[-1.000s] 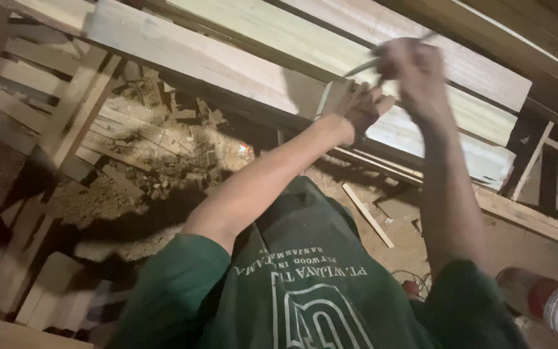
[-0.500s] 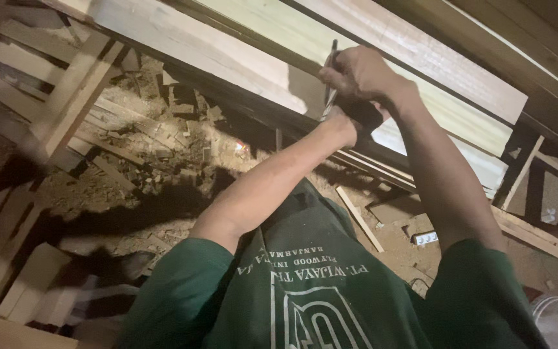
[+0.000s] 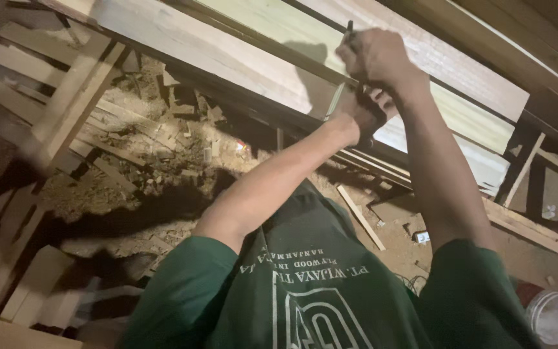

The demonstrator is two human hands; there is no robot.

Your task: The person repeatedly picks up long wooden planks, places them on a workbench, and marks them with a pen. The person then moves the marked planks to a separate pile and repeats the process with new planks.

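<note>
Both hands met at the far edge of the pale board (image 3: 227, 58): the right hand (image 3: 379, 61) clamped on a dark pencil (image 3: 349, 29), the left hand (image 3: 360, 113) closed just below it. Marking well probably meant bracing both wrists and keeping the tip pressed flat.

The long pale boards (image 3: 240, 58) run across from ten o'clock to three o'clock and close off the way ahead. Both hands work there at one o'clock: the right hand (image 3: 377, 59) fisted round a thin dark tool (image 3: 349, 28), the left hand (image 3: 358, 111) just beneath it against the board's edge. At nine o'clock a slatted wooden frame (image 3: 46, 116) and a heap of wood scraps (image 3: 163, 139) clutter the ground. Bare earth (image 3: 402, 239) near five o'clock leaves some room, crossed by a loose wooden strip (image 3: 360, 217). A plastic jar (image 3: 552, 315) stands at four o'clock.
</note>
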